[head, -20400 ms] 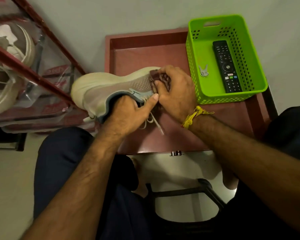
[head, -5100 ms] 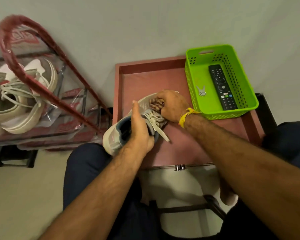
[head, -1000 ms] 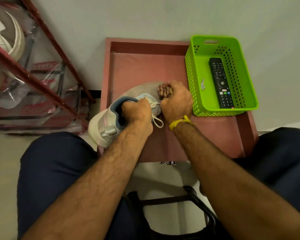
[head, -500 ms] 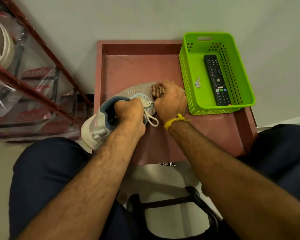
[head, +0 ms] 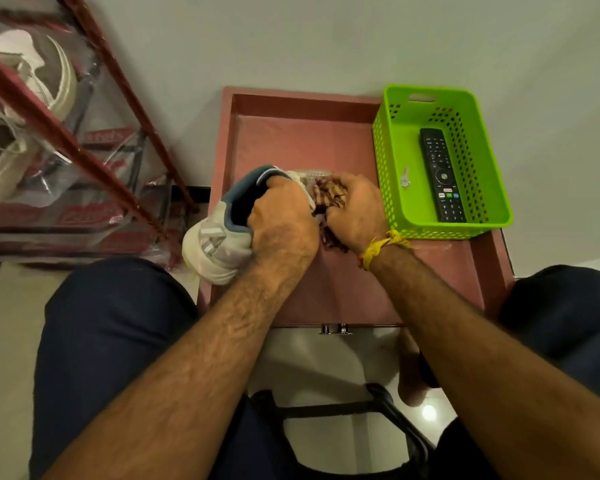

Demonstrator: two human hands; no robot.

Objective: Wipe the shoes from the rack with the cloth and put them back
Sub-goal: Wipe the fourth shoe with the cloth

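Observation:
A pale sneaker [head: 219,244] with a blue-grey collar lies on the reddish table [head: 326,140], heel toward me and hanging over the table's left edge. My left hand [head: 281,220] grips it at the collar and tongue. My right hand [head: 355,209] holds a bunched striped brown cloth [head: 329,199] against the shoe's upper, just right of my left hand. The shoe's toe is mostly hidden behind both hands.
A red-framed shoe rack [head: 66,140] with a clear plastic cover stands at the left and holds white sneakers [head: 21,133]. A green perforated basket [head: 385,161] on the table's right holds a black remote [head: 442,174] and a small key [head: 405,178]. My knees flank the table.
The cloth in my right hand has slid back along the shoe toward the laces and my left hand. The shoe's toe, visible before, is now covered.

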